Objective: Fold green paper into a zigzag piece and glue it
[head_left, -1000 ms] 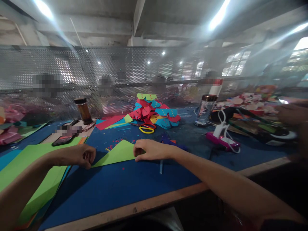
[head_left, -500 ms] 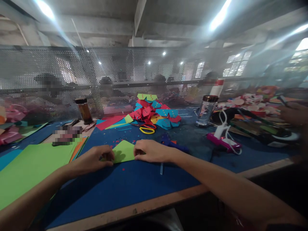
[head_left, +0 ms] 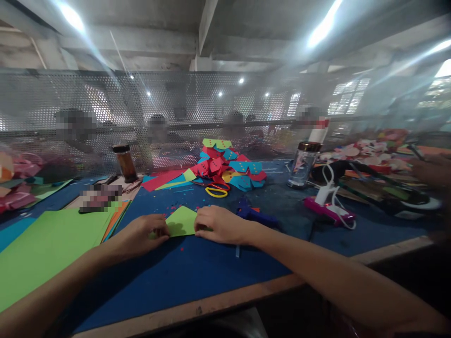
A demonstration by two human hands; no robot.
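A small piece of light green paper [head_left: 182, 222] with a peaked top edge lies between my two hands on the blue tabletop [head_left: 169, 277]. My left hand [head_left: 150, 231] grips its left end with curled fingers. At the right end my right hand [head_left: 216, 225] pinches it, thumb and fingers closed. The hands cover both ends of the paper. Just behind my right wrist lies a dark blue glue gun [head_left: 254, 212], partly hidden by the arm, and a clear glue stick [head_left: 237, 251] pokes out in front. Scissors [head_left: 216, 191] with yellow and red handles lie farther back.
Folded, dotted paper pieces [head_left: 243, 166] are heaped behind the scissors. Large green sheets [head_left: 52, 249] lie to the left. A dark bottle [head_left: 125, 164], a clear bottle [head_left: 303, 164] and a magenta power strip [head_left: 329, 211] stand around. A blurred hand of another person [head_left: 431, 171] is at far right.
Both hands have shifted very slightly at the green paper and keep their hold. The whole view has moved a little. The other person's hand at right has blurred.
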